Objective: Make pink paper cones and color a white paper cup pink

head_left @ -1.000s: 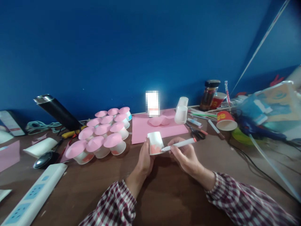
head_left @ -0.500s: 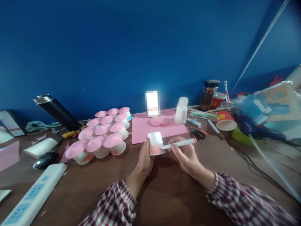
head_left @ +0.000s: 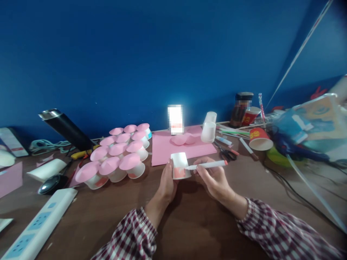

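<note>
A white paper cup (head_left: 179, 159) with an orange-coloured patch on its lower side is held in my left hand (head_left: 166, 182), whose fingers close around its left side. My right hand (head_left: 214, 177) pinches a white marker (head_left: 208, 165) with a red end. The marker's tip points left and is at the coloured patch; whether it touches cannot be made out. Behind the cup lies a pink paper sheet (head_left: 162, 148) with pink rounded pieces (head_left: 179, 139) on it. To the left stand several cups topped with pink paper cones (head_left: 130, 161).
White cups (head_left: 208, 132) stand at the sheet's right, near scissors (head_left: 229, 153) and loose markers (head_left: 248, 148). A red paper cup (head_left: 260, 138) lies farther right, beside a dark jar (head_left: 240, 112). On the left are a power strip (head_left: 43, 220), a black flask (head_left: 65, 128) and a black mouse-like object (head_left: 52, 183).
Barely anything differs. The marker has shifted very slightly, its tip still at the coloured patch, and the cup sits a touch lower.
</note>
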The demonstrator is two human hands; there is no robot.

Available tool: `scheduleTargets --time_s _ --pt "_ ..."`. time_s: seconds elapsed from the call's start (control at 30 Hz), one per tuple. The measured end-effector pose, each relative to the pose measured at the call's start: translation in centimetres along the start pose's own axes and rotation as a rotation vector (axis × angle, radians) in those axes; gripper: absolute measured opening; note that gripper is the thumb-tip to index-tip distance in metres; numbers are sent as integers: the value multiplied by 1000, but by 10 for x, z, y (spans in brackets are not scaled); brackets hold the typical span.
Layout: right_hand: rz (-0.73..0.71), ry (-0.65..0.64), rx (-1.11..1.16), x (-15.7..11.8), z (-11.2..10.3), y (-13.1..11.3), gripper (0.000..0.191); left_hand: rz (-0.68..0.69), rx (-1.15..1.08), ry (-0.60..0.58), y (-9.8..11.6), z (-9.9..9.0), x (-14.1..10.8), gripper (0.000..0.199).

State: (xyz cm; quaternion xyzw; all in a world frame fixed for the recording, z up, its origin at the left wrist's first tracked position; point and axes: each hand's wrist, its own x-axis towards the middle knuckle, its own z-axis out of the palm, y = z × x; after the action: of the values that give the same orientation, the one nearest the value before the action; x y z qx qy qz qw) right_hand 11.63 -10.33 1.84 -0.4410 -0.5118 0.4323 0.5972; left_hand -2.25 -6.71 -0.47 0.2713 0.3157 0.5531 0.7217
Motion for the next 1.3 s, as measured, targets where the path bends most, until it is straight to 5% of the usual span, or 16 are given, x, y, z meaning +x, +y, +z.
scheduleTargets --time_s 0.57,1.3 --pt "38 -97 45 -4 0 0 18 28 43 18 2 4 -2 38" --pt "-225 -49 -355 -7 -2 2 11 31 40 12 2 6 -3 35"
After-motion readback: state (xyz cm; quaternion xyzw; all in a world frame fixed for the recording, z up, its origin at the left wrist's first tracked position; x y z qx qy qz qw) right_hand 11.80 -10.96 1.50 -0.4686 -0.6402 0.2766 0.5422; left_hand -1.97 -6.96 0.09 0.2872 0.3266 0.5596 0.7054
